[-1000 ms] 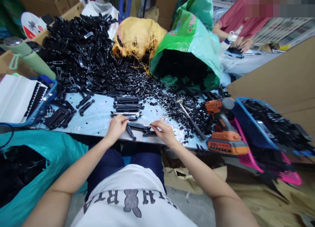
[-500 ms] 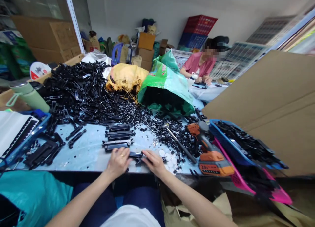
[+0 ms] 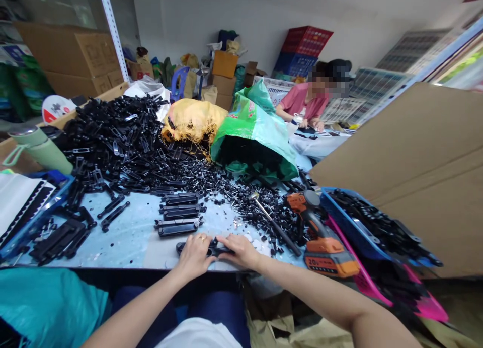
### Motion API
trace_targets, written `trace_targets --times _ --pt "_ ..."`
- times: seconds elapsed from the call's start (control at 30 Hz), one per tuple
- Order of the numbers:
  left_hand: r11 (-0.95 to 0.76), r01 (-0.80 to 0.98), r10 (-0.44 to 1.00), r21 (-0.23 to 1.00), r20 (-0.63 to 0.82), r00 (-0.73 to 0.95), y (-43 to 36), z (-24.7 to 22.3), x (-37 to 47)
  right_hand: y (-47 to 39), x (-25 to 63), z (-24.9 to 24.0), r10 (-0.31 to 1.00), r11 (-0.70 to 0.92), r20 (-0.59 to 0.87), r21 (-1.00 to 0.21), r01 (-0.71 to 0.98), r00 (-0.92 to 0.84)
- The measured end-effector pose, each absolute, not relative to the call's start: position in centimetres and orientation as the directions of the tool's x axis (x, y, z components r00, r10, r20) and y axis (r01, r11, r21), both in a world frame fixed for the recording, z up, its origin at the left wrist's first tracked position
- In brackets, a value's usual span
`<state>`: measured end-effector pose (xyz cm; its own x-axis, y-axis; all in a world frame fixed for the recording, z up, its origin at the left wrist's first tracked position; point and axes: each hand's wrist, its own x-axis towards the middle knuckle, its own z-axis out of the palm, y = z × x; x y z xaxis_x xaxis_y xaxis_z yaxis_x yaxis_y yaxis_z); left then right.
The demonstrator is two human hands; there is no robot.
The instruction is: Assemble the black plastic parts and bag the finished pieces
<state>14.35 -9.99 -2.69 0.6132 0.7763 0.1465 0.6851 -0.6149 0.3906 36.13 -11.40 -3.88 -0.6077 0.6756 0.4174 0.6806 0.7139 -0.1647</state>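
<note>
Left hand (image 3: 196, 255), right hand (image 3: 241, 251) close together, both gripping black part (image 3: 181, 248) near bench (image 3: 128, 245) edge; black pieces (image 3: 183, 212) rowed beyond, hammer (image 3: 278, 226) and cordless drill (image 3: 317, 228) at right.

Glossy black parts (image 3: 179, 229), matt cardboard (image 3: 407, 182)

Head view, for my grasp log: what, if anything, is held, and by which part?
A black part: the left hand grips just inside its exposed left end; the right hand farther right, exact contact hidden.
</note>
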Motion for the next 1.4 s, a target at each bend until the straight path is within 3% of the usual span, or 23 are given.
trace_targets --times 0.1,0.3,0.43,0.57,0.67,0.73,0.83,0.9,0.97,1.0,1.07,1.13,1.2,1.27,1.33,1.4 --pt "-0.581 0.717 0.808 0.385 0.167 0.566 -10.3 -3.0 14.7 -11.3 36.2 -4.0 0.681 0.703 0.422 -0.147 0.696 -0.598" --pt "-0.661 0.671 0.746 0.335 0.196 0.637 -10.5 -2.3 14.0 -10.5 36.9 -3.2 0.572 0.808 0.312 -0.054 0.587 -0.759" --pt "-0.769 0.603 0.639 0.213 0.212 0.739 -10.3 -1.8 12.3 -10.2 37.1 -2.8 0.637 0.745 0.278 0.016 0.667 -0.719" --pt "-0.735 0.652 0.677 0.189 0.275 0.683 -10.0 -1.4 10.0 -10.8 36.1 -1.1 0.684 0.681 0.343 0.017 0.732 -0.644" --pt "-0.736 0.577 0.677 0.354 0.378 0.632 -11.1 0.7 8.5 -12.2 34.8 2.2 0.614 0.784 0.343 -0.167 0.597 -0.711" --pt "-0.750 0.388 0.644 0.535 0.457 0.614 -12.9 2.8 8.0 -13.7 33.5 4.2 0.553 0.819 0.324 -0.383 0.428 -0.767" --pt "-0.684 0.074 0.635 0.726 0.542 0.551 -16.3 5.3 8.6 -16.4 29.9 4.3 0.521 0.728 0.345 -0.657 0.195 -0.780" --pt "-0.650 0.004 0.694 0.760 0.591 0.412 -18.0 5.5 9.6 -17.7 26.5 2.3 0.682 0.632 0.408 -0.745 0.210 -0.607" --pt "-0.673 0.043 0.722 0.739 0.642 0.259 -18.7 4.6 10.2 -17.7 23.2 -0.2 0.866 0.499 0.443 -0.794 0.347 -0.230" --pt "-0.709 0.090 0.699 0.699 0.682 0.216 -18.5 3.8 10.3 -17.2 22.0 -1.1 0.886 0.452 0.456 -0.803 0.387 -0.088" --pt "-0.793 0.243 0.607 0.559 0.760 0.232 -17.2 1.8 9.6 -14.6 20.8 -2.0 0.873 0.448 0.487 -0.779 0.438 -0.028" --pt "-0.809 0.445 0.550 0.383 0.760 0.346 -15.0 -0.1 8.2 -10.8 21.0 -1.6 0.842 0.530 0.493 -0.675 0.513 -0.222" --pt "-0.767 0.592 0.598 0.248 0.613 0.517 -12.8 -1.5 6.7 -6.7 22.0 -0.6 0.796 0.605 0.377 -0.470 0.642 -0.474" --pt "-0.752 0.639 0.640 0.163 0.415 0.647 -11.0 -2.2 5.6 -3.4 22.7 0.0 0.782 0.623 0.200 -0.250 0.741 -0.590" --pt "-0.751 0.649 0.652 0.122 0.297 0.698 -9.7 -2.4 5.1 -1.2 22.5 0.0 0.814 0.581 0.079 -0.115 0.806 -0.576" --pt "-0.732 0.672 0.674 0.111 0.265 0.690 -8.8 -2.5 4.9 0.0 21.6 -0.5 0.860 0.511 0.040 -0.070 0.857 -0.509"
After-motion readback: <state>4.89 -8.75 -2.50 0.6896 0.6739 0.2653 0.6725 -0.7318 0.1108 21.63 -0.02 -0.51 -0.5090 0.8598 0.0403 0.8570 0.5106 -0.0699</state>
